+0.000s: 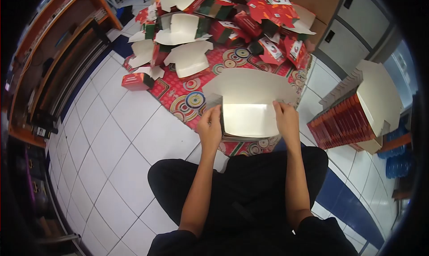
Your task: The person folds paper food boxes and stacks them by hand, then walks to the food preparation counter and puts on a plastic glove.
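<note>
Both hands were on the open box, left and right! The left hand (210,125) had its fingers and thumb closed on the left side of the open box (250,119), and the right hand (287,124) pinched the right side near the back corner. The box, pale inside, sat just in front of the person's crossed legs (187,175), its broad flap spread out on the far side, with layered edges showing under its near rim.

Out wide, the white tiled floor (125,153) ran away to the left of that open box. Under and beyond it lay the red patterned mat (172,99), circles all over it, and what a heap on its far part: the pile of red boxes (246,23), many gaping open, tumbled at all angles! Far left of the open box stood the orange-edged shelf unit (105,8); beyond it to the right, the grey cabinet (366,23), with the brown carton (319,1) beside that cabinet.

Right of the open box, there leaned the tilted stack of nested boxes (348,117), red sides packed tight. Farther right came the blue plastic bottles (397,164). And smallest of the lot, beyond the open box to the left, the small red box (136,80) rested at the mat's edge.
</note>
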